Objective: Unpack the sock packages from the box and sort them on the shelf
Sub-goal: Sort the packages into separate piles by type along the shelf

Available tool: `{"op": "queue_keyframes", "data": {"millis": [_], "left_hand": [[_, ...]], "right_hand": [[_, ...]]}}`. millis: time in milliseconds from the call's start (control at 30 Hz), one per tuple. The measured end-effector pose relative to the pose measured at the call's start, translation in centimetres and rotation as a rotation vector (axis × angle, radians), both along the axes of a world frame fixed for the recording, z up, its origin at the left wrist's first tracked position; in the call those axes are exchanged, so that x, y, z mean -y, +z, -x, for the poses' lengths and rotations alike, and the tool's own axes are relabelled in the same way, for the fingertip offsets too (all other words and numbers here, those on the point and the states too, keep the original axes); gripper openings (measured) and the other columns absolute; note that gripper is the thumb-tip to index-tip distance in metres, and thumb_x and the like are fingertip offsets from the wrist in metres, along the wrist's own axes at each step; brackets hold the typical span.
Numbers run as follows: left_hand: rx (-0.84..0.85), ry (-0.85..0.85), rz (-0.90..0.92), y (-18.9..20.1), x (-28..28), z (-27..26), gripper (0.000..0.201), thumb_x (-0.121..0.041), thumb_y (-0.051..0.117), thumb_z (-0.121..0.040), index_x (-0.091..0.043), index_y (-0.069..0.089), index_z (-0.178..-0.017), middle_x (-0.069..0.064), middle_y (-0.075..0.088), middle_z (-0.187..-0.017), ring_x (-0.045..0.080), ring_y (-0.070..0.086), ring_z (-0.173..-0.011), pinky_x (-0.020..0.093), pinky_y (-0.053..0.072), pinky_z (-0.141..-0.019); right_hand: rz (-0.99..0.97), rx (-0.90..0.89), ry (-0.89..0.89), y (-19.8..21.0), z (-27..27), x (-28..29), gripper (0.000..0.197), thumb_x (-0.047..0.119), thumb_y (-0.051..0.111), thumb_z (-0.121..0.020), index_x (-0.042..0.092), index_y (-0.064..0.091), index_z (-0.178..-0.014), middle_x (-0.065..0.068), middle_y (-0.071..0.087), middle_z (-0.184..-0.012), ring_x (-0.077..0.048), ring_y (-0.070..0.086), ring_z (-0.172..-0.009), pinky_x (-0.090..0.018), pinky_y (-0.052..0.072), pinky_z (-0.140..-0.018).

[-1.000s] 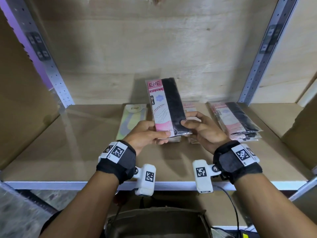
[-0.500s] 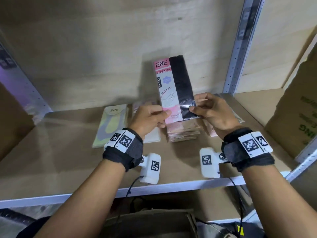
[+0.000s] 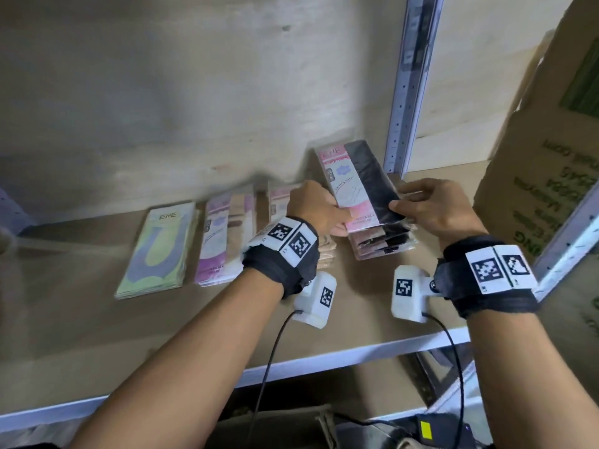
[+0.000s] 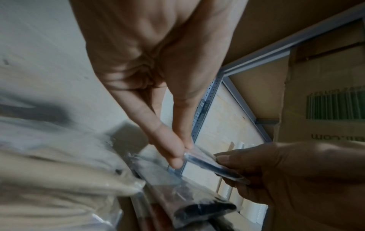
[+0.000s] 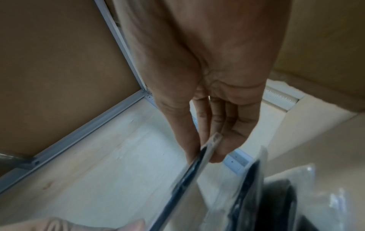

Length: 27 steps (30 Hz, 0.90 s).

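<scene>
A pink-and-black sock package is tilted just above a stack of like black packages at the right of the shelf. My left hand pinches its lower left edge and my right hand pinches its lower right edge. The left wrist view shows my left fingertips and the right hand's thumb clamped on the package's thin edge. In the right wrist view the package runs edge-on between my right fingers.
Three other piles lie on the shelf: green, beige-and-pink, and one partly behind my left wrist. A metal upright stands behind the black stack. A large cardboard box fills the right side.
My hands have carried the held package down and to the right, over the black stack. The head view has swung right, so the piles now sit further left.
</scene>
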<state>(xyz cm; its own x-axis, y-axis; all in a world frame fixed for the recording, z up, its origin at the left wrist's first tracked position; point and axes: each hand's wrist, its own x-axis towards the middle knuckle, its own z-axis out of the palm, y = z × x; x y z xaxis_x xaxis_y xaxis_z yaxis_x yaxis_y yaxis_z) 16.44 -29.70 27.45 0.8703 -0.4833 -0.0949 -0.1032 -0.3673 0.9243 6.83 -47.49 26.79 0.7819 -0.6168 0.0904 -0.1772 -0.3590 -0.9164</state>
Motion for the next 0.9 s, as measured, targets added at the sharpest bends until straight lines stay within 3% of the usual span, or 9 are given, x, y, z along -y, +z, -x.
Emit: {"op": "queue_keyframes", "data": {"millis": [100,200,333,467,667,900], "left_hand": [[0.001,-0.035,-0.08,-0.2,1.1,0.2,0.037,-0.005,0.082,-0.079,0.01,0.068,-0.109,0.025,0.073,-0.105,0.035,0.076,-0.085,0.047,0.06,-0.085],[0.053,-0.021,-0.144,-0.5,1.9,0.6,0.04,-0.01,0.083,-0.077,0.008,0.068,-0.109,0.024,0.073,-0.106,0.034,0.074,-0.09,0.043,0.061,-0.085],[0.115,-0.01,-0.204,-1.1,2.4,1.1,0.029,-0.011,0.078,-0.077,0.007,0.069,-0.097,0.021,0.074,-0.094,0.032,0.075,-0.085,0.042,0.063,-0.077],[0.125,-0.015,-0.193,-1.4,2.5,1.3,0.024,-0.01,0.079,-0.077,0.006,0.07,-0.093,0.019,0.074,-0.089,0.029,0.076,-0.08,0.041,0.064,-0.074],[-0.002,-0.027,-0.182,-0.5,2.6,1.6,0.052,-0.011,0.087,-0.073,0.009,0.065,-0.116,0.021,0.072,-0.11,0.034,0.073,-0.095,0.043,0.06,-0.088],[0.027,0.025,-0.191,0.8,0.9,1.6,0.029,-0.026,0.079,-0.085,-0.004,0.068,-0.101,0.017,0.076,-0.096,0.027,0.077,-0.078,0.04,0.063,-0.08]], "right_hand": [[0.043,-0.087,-0.002,-0.5,0.2,0.8,0.015,0.014,0.082,-0.078,0.022,0.071,-0.085,0.0,0.073,-0.086,-0.022,0.07,-0.087,-0.043,0.057,-0.091],[0.065,-0.147,-0.009,-0.8,0.4,1.2,0.021,0.012,0.081,-0.08,0.025,0.066,-0.074,0.001,0.072,-0.083,-0.021,0.069,-0.088,-0.041,0.057,-0.092],[0.088,-0.203,-0.012,-1.0,0.5,1.7,0.013,0.013,0.078,-0.082,0.024,0.071,-0.083,-0.002,0.072,-0.09,-0.023,0.068,-0.095,-0.037,0.055,-0.094],[0.075,-0.239,0.003,-1.1,0.5,1.7,0.01,0.012,0.075,-0.085,0.02,0.072,-0.089,-0.006,0.072,-0.094,-0.025,0.068,-0.097,-0.042,0.055,-0.095],[0.098,-0.277,0.016,-1.3,0.4,1.8,0.007,0.014,0.073,-0.088,0.021,0.072,-0.09,-0.001,0.07,-0.09,-0.022,0.065,-0.094,-0.032,0.051,-0.084],[0.136,-0.183,-0.061,0.0,0.5,0.8,0.019,0.015,0.07,-0.089,0.014,0.072,-0.107,-0.005,0.069,-0.101,-0.022,0.061,-0.099,-0.029,0.045,-0.083]]}}
